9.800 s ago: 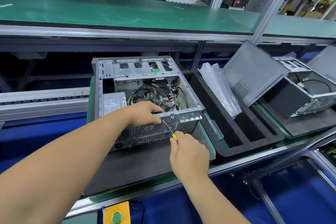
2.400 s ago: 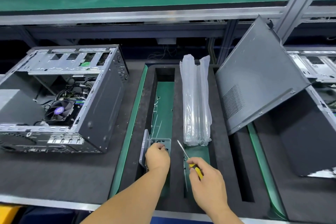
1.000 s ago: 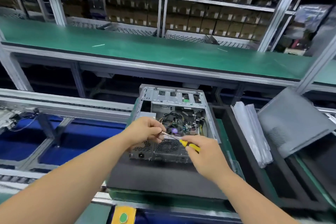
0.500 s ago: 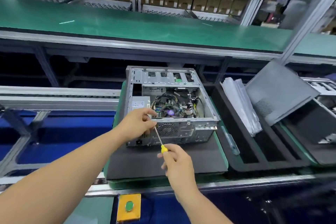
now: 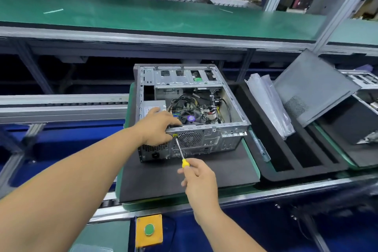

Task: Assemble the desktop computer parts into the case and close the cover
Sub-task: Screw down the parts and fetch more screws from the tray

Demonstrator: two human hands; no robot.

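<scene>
An open desktop case [image 5: 208, 135] lies on its side on a black foam pad [image 5: 163, 178], its rear panel facing me, with fan, cables and power supply visible inside. My left hand [image 5: 157, 127] rests on the top rear edge of the case, fingers pinched at a small yellowish piece by the fan grille. My right hand [image 5: 198, 178] holds a yellow-handled screwdriver [image 5: 181, 153], whose tip touches the rear panel right under my left fingers. The grey side cover [image 5: 311, 86] leans tilted at the right.
A black foam tray [image 5: 266, 172] with long slots sits right of the case, with clear plastic bags [image 5: 268, 102] lying in it. Another open case [image 5: 366, 82] shows at the far right. A green shelf [image 5: 143, 16] runs above. A yellow box with a green button [image 5: 149, 229] sits near me.
Over the last second my hands moved from above the case down to its rear panel. The screwdriver tip now sits against the panel beside the fan grille, and the view has shifted.
</scene>
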